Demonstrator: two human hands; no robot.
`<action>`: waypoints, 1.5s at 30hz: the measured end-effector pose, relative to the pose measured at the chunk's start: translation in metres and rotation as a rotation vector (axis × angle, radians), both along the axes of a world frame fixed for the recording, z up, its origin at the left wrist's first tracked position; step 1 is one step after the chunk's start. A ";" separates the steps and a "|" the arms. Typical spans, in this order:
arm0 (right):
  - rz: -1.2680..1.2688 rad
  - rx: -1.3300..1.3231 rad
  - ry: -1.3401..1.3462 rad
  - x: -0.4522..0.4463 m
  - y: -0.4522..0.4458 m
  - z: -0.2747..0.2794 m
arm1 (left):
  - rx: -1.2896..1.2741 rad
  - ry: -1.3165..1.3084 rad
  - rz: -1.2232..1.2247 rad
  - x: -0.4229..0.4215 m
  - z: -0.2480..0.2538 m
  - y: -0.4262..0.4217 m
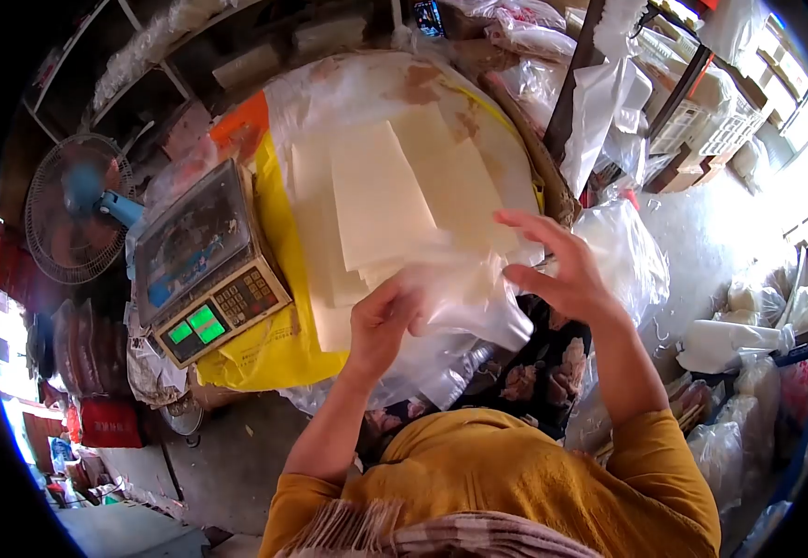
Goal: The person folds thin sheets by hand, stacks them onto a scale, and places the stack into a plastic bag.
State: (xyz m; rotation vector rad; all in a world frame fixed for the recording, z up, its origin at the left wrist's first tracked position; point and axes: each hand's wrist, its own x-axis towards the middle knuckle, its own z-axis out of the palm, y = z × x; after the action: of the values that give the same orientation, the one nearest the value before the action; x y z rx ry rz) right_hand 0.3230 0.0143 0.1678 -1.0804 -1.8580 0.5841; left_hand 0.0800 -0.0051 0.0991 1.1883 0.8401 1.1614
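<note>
My left hand (382,318) is closed, its fingers pinching the edge of a clear plastic bag (467,302) that is partly smeared by motion. On the bag's other side my right hand (567,268) has its thumb and fingers apart; whether its thumb touches the plastic I cannot tell. Just beyond both hands, cream-coloured flat sheets (381,191) lie overlapping on a work surface covered with a white and yellow sack (274,358). More clear plastic (427,367) rests over my lap, below the hands.
A digital scale (207,256) with green displays stands left of the sheets. Behind it is a fan (79,209). Plastic bags (622,246) hang at the right, near a dark post (571,102). White crates (725,130) and bagged goods (734,446) sit farther right.
</note>
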 end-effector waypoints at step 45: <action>1.053 -0.998 0.183 0.042 0.036 -0.106 | -0.366 -0.212 -0.354 -0.099 -0.014 -0.036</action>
State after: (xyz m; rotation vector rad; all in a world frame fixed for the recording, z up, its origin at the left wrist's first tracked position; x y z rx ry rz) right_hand 0.3646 0.0507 0.0614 -0.4361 -1.8621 2.2885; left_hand -0.0189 -0.0409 0.0850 0.8512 0.6169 0.7862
